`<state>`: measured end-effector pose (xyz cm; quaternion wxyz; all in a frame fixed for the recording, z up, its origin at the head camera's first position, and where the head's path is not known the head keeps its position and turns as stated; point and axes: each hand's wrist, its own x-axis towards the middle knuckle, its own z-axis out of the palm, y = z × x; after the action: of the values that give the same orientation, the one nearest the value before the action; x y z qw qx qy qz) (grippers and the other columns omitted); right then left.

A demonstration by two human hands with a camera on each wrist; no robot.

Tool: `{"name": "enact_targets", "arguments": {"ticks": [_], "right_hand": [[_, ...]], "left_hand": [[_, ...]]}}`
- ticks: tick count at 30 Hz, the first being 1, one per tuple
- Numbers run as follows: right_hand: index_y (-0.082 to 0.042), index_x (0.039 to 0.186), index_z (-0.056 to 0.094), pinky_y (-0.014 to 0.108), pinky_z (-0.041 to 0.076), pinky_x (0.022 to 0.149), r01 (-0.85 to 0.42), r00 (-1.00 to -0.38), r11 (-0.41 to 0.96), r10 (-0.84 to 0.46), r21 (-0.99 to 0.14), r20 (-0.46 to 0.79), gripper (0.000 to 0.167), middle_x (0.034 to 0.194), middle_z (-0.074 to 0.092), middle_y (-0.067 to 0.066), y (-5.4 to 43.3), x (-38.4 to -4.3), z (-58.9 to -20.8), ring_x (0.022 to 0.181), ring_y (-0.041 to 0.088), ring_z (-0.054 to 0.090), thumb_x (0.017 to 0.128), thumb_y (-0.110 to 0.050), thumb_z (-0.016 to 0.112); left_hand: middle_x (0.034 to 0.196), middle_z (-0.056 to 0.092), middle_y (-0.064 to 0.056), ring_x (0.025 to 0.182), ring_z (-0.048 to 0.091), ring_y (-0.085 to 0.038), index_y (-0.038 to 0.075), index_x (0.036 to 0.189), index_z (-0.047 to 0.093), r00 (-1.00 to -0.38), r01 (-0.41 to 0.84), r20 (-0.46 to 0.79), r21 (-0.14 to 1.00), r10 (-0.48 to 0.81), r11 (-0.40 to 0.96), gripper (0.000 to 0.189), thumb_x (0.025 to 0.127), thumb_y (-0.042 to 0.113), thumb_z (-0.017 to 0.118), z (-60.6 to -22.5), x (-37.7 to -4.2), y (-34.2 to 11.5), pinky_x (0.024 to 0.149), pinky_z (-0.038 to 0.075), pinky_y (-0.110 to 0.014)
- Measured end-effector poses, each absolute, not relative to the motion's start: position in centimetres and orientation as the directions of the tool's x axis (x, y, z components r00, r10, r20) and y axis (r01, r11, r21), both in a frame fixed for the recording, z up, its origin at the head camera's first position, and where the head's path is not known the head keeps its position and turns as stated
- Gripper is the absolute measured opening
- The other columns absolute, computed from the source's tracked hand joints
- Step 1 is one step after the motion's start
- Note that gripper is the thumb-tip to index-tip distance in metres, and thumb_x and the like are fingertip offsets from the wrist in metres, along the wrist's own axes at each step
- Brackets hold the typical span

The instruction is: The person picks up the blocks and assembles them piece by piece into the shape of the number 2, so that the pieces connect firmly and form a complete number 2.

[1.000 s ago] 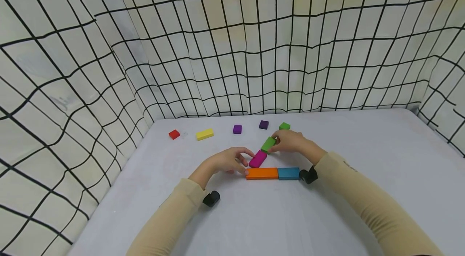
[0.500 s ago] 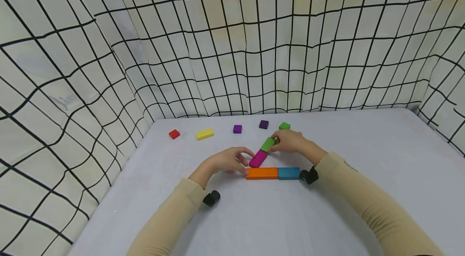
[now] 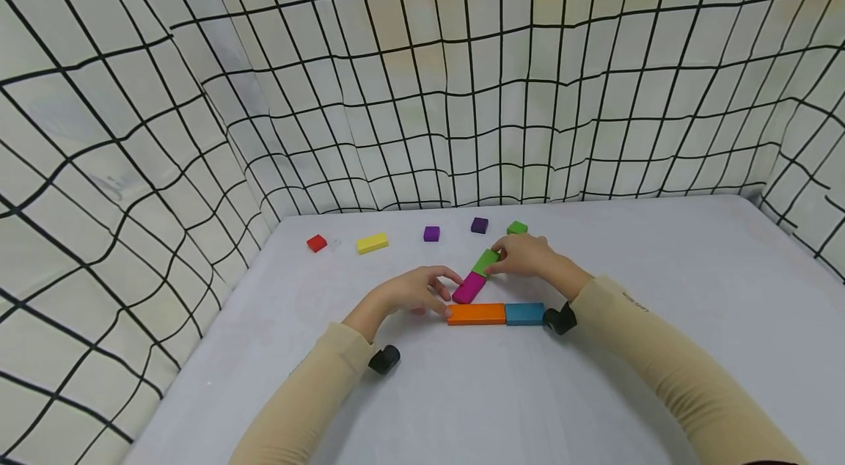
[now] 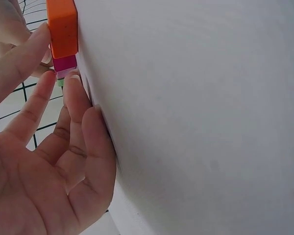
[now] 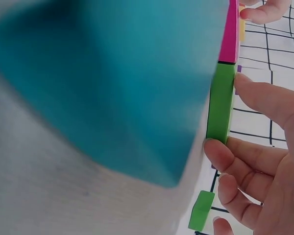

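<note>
We see the right hand (image 3: 524,254) pinching the green block (image 3: 485,262) end to end with the magenta block (image 3: 469,289), probably to align the 2. The left hand's (image 3: 414,292) fingers spread apart, thumb touching the orange block (image 3: 477,315), likely steadying it.

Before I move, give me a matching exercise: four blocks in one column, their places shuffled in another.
1. orange block
2. red block
3. pink block
4. blue block

A. farthest left of all
B. at the orange block's right end
C. touched by the left hand's thumb
D. end to end with the green block in the right hand

Pairs: 1-C, 2-A, 3-D, 4-B.
</note>
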<state>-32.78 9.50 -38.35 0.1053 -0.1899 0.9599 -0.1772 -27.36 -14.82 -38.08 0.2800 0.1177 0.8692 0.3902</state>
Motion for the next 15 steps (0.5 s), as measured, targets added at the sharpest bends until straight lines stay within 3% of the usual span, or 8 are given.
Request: {"name": "enact_targets", "arguments": {"ticks": [15], "right_hand": [[-0.001, 0.134, 0.066, 0.056, 0.041, 0.093, -0.321, -0.904, 0.863, -0.402, -0.390, -0.145, 0.060, 0.094, 0.070, 0.003, 9.54, -32.40, -37.94, 0.094, 0.023, 0.059, 0.091, -0.040, 0.078]], "left_hand": [[0.108, 0.064, -0.004, 0.095, 0.058, -0.021, 0.018, 0.137, 0.060, -0.813, -0.010, -0.393, 0.747, 0.429, 0.665, 0.053, 0.088, 0.009, 0.080, -38.03, -27.29, -14.85, 0.074, 0.051, -0.029]]}}
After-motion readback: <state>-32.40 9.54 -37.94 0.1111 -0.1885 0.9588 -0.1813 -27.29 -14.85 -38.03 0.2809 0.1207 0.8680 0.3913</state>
